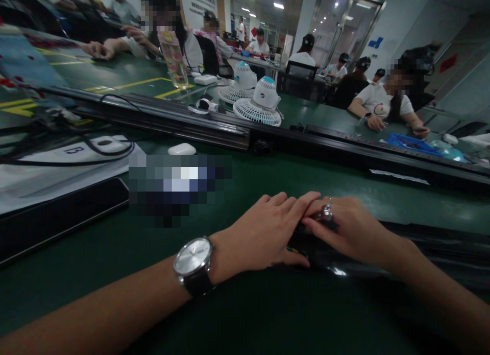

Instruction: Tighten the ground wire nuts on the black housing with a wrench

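The step in hand looks like close two-handed handling of black plastic film (340,270), which lies on the green tabletop (268,176) beneath the hands and trails off to the right. The left hand (268,230) arches over its end, fingers side by side, thumb apart from them on the near side. The right hand (340,219) meets it, forefinger and thumb drawn close at the left fingertips. Whether either hand actually pinches the film, I cannot tell.

The next move, I judge, calls for fine fingertip control — thin, slick film would slip easily.

Much is hard to make out: a small coloured fleck shows by the left thumb, but what it belongs to is hidden. A pixelated patch masks something near the white earbud case (181,149) — unreadable — and the right forearm is cut off by the frame.
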`<action>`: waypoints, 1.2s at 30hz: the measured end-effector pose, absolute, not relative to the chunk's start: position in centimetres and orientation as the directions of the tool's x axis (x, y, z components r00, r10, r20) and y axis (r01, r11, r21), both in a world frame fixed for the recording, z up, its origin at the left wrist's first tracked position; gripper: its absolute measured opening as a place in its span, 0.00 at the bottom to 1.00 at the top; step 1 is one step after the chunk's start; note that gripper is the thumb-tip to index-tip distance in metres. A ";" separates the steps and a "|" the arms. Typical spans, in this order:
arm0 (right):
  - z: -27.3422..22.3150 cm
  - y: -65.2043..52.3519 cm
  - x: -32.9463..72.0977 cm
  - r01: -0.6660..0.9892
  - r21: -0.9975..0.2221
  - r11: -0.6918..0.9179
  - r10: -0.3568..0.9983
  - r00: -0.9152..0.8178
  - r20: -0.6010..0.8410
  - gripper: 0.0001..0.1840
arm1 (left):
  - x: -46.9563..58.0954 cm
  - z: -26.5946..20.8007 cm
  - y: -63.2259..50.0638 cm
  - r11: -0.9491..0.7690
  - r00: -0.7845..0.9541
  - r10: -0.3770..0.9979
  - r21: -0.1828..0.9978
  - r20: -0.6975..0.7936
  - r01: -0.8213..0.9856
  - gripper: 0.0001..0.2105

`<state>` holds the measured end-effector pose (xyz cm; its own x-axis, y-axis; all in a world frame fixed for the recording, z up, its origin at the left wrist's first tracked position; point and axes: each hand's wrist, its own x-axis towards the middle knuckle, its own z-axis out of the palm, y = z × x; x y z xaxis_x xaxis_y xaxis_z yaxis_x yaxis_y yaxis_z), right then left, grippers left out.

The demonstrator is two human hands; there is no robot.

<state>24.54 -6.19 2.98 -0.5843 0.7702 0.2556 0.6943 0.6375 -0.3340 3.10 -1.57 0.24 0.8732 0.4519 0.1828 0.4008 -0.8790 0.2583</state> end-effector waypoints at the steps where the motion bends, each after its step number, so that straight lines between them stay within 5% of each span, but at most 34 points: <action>1: 3.3 -6.2 24.6 0.684 -0.331 0.650 0.759 -0.604 0.243 0.10 | 3.1 0.2 -1.6 -0.879 0.871 0.455 0.254 0.184 0.405 0.53; 7: 5.6 -6.4 26.5 0.644 -0.333 0.688 0.719 -0.666 0.199 0.10 | 3.2 0.6 -1.6 -0.882 0.878 0.454 0.222 0.156 0.416 0.52; 17: 4.9 -5.5 26.6 0.751 -0.389 0.533 0.830 -0.554 0.067 0.10 | 1.8 2.1 -0.8 -0.899 0.925 0.368 0.291 0.098 0.327 0.32; 27: 4.9 -5.5 26.4 0.753 -0.383 0.535 0.832 -0.549 0.082 0.12 | 1.9 2.1 -0.9 -0.896 0.929 0.360 0.309 0.090 0.317 0.39; 36: 4.4 -5.2 26.0 0.772 -0.387 0.505 0.853 -0.515 0.085 0.14 | 3.7 1.4 -1.1 -0.926 0.900 0.321 0.296 0.296 0.233 0.57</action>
<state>25.95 -5.24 4.37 -0.5155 0.8527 0.0848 0.7716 0.5049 -0.3870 3.69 -1.12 1.41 0.8998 0.3209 0.2957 0.2333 -0.9264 0.2956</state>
